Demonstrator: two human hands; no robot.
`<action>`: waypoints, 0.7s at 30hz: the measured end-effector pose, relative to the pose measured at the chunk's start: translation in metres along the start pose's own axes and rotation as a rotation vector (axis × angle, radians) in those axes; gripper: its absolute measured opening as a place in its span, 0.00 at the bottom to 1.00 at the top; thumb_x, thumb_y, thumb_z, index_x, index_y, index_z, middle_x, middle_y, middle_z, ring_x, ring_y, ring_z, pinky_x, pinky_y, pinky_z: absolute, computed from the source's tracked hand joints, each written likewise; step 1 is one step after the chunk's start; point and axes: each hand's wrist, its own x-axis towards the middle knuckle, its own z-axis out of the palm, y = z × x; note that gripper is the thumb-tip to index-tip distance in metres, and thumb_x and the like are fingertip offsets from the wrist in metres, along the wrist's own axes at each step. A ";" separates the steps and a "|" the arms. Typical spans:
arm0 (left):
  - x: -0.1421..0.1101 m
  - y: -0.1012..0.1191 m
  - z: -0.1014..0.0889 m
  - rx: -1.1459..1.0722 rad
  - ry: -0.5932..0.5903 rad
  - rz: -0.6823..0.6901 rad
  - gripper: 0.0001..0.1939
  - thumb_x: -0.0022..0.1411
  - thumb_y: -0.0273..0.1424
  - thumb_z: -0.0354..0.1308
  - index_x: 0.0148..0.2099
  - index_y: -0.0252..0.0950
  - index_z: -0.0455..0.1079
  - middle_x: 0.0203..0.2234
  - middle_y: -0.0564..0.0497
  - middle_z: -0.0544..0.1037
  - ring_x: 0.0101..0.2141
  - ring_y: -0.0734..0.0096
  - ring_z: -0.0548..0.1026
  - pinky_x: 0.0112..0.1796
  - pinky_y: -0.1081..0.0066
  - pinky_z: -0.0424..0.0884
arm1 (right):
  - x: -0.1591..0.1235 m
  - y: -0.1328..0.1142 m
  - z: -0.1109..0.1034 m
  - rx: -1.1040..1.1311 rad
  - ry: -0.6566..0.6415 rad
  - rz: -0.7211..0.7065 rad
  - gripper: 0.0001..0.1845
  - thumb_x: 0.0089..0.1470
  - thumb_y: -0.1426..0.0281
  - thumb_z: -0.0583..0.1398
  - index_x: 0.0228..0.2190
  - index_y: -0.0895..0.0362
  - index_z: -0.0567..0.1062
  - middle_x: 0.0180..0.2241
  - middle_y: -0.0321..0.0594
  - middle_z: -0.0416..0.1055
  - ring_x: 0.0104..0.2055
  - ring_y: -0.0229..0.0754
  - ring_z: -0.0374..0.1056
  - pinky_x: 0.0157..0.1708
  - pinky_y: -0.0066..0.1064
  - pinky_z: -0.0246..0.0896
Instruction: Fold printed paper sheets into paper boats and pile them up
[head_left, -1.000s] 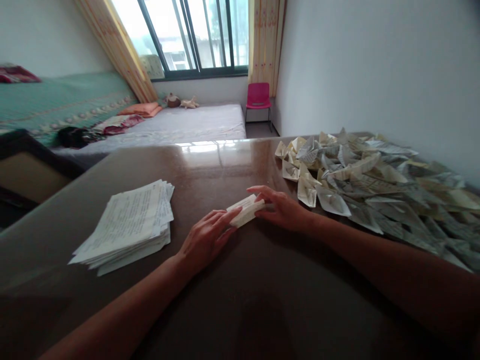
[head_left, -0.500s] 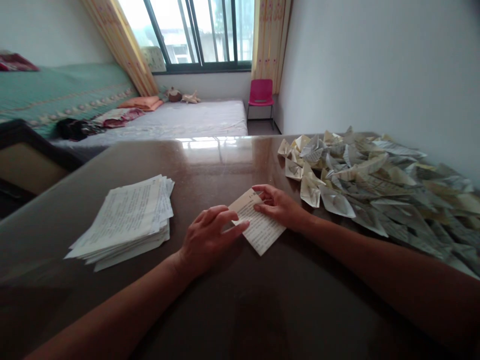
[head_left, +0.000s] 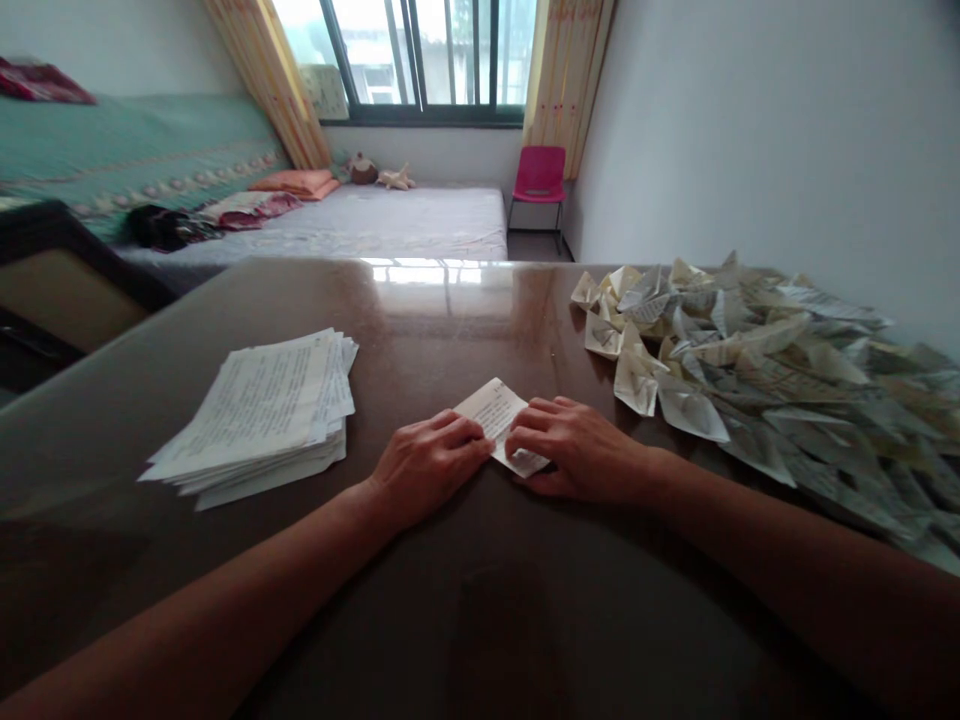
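A small printed sheet of paper [head_left: 491, 403], apparently folded, lies at an angle on the table between my hands. My left hand [head_left: 435, 462] is closed at its left edge, thumb and fingertips together on the paper. Over the right part curls my right hand [head_left: 576, 447], its fingers bent down on the sheet and its thumb low near the front corner. Both hands partly cover the paper. To the left sits a stack of printed sheets [head_left: 255, 400]. On the right spreads a heap of folded paper pieces [head_left: 750, 370], shaped like little boats.
The glossy brown table [head_left: 420, 600] reaches to a bed [head_left: 435, 220] beyond its far edge. A pink chair [head_left: 540, 175] stands by the window. At the left is a dark-framed chair [head_left: 67, 270]; a white wall [head_left: 750, 130] runs along the right.
My right hand has moved from the sheet's upper right edge down onto its lower right part. My left fingers have closed on the left edge. The view has shifted slightly.
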 end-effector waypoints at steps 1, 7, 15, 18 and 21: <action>-0.001 0.000 -0.001 -0.016 -0.011 0.004 0.11 0.67 0.32 0.50 0.45 0.42 0.74 0.37 0.51 0.77 0.38 0.71 0.73 0.37 0.72 0.72 | 0.000 0.002 0.002 0.040 -0.007 -0.009 0.10 0.56 0.65 0.59 0.39 0.54 0.74 0.39 0.42 0.73 0.43 0.42 0.66 0.43 0.34 0.58; -0.010 -0.002 -0.008 -0.111 -0.050 0.037 0.14 0.64 0.27 0.49 0.48 0.38 0.73 0.43 0.49 0.77 0.45 0.66 0.74 0.45 0.66 0.73 | 0.001 0.014 0.005 0.312 -0.014 0.118 0.13 0.60 0.63 0.55 0.30 0.56 0.76 0.33 0.39 0.73 0.34 0.37 0.67 0.35 0.27 0.58; -0.012 -0.006 -0.010 -0.096 -0.051 0.031 0.15 0.64 0.26 0.47 0.46 0.36 0.73 0.43 0.49 0.78 0.45 0.64 0.74 0.44 0.65 0.75 | 0.003 0.013 0.018 0.151 0.023 0.421 0.17 0.60 0.59 0.55 0.26 0.56 0.71 0.25 0.35 0.70 0.26 0.35 0.63 0.26 0.27 0.48; -0.011 -0.006 -0.010 -0.093 -0.055 0.032 0.15 0.64 0.26 0.47 0.46 0.36 0.73 0.42 0.48 0.78 0.44 0.64 0.74 0.43 0.65 0.75 | 0.003 0.012 0.019 0.068 0.027 0.454 0.16 0.59 0.57 0.55 0.26 0.55 0.71 0.27 0.36 0.72 0.27 0.36 0.64 0.27 0.28 0.47; -0.011 -0.005 -0.011 -0.101 -0.076 0.032 0.14 0.64 0.26 0.47 0.46 0.36 0.73 0.42 0.48 0.78 0.45 0.64 0.74 0.44 0.65 0.74 | 0.004 0.011 0.020 0.014 0.006 0.465 0.16 0.58 0.57 0.56 0.26 0.55 0.70 0.28 0.35 0.72 0.27 0.37 0.64 0.26 0.28 0.47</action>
